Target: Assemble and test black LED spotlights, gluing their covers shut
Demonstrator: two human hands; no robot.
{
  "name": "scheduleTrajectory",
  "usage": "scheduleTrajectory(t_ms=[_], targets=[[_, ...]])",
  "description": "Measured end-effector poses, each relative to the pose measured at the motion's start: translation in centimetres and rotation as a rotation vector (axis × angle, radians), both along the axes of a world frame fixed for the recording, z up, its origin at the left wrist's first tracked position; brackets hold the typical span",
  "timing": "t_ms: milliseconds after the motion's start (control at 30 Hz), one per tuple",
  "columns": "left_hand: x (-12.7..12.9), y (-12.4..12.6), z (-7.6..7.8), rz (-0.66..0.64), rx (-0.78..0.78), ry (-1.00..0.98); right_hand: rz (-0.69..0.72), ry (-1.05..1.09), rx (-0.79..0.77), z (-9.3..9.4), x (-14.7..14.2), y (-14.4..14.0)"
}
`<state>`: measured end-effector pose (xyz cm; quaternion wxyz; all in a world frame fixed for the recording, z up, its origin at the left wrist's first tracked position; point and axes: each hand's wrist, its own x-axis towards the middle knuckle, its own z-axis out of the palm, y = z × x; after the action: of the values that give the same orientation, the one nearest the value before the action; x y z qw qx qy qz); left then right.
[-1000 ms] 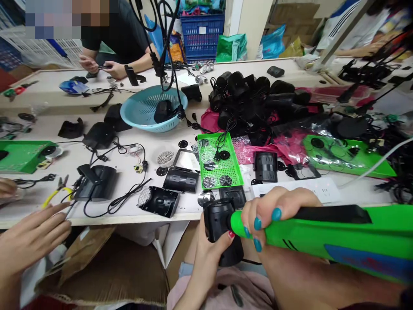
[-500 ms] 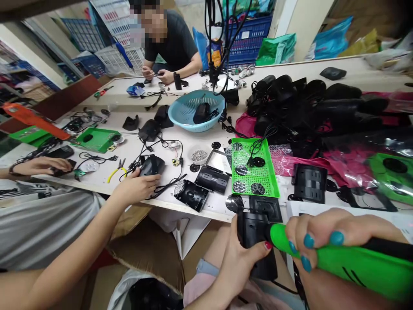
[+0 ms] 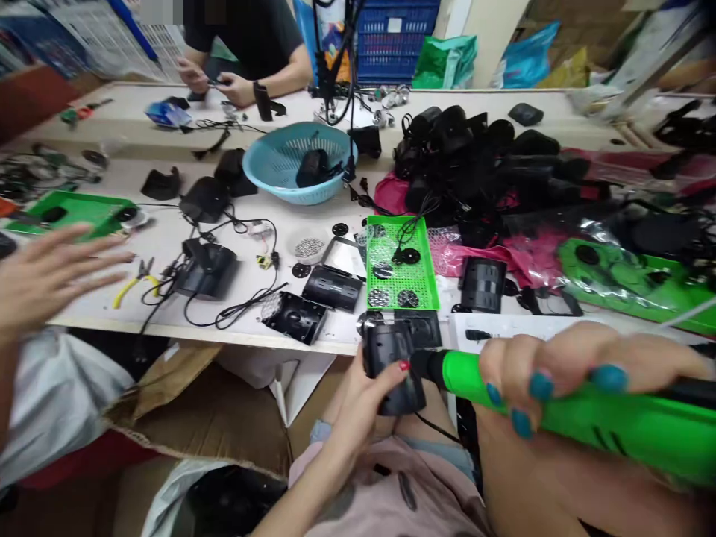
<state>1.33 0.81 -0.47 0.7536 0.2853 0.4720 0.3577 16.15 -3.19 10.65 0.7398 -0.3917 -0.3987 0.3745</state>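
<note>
While only the head view is available, it shows both of the wearer's hands working below the near edge of the surface point(image 3: 168, 246), over the lap. Left hand point(image 3: 369, 403) is wrapped shut around a black housing point(image 3: 391, 365), thumb on its upper side, fingers hidden behind it; held this way the body is braced against the push of the tool and its open side faces right. Right hand point(image 3: 559, 365) is closed around a green electric screwdriver point(image 3: 587, 418), fingers curled over the barrel near the front, presumably for control of the tip. The dark nose of the tool meets the housing's right face, just beside the left thumb; the bit itself is hidden. So the housing lies straight ahead of the right grip, touching the tool end, and fully inside the left grip. Nearby on the surface: a green mesh tray point(image 3: 400, 265) with dark discs, a blue basket point(image 3: 299, 160), loose black housings with cables. A co-worker's hand point(image 3: 45, 272) hovers at left, blurred, fingers spread.
</note>
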Motion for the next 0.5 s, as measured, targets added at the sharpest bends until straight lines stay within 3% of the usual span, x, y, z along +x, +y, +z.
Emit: scheduleTrajectory(t_ms=[133,333,500], targets=[[-0.4,1.0,-0.5,0.092,-0.062,-0.008,-0.024,0.045,0.025,-0.2,-1.1,-0.2],[-0.5,1.1,-0.3,0.081,0.027,0.008,0.063,0.091,0.070,-1.9,-2.5,0.2],[0.2,0.8,0.4,0.087,0.021,-0.018,0.068,0.105,0.041,-1.9,-2.8,0.2]])
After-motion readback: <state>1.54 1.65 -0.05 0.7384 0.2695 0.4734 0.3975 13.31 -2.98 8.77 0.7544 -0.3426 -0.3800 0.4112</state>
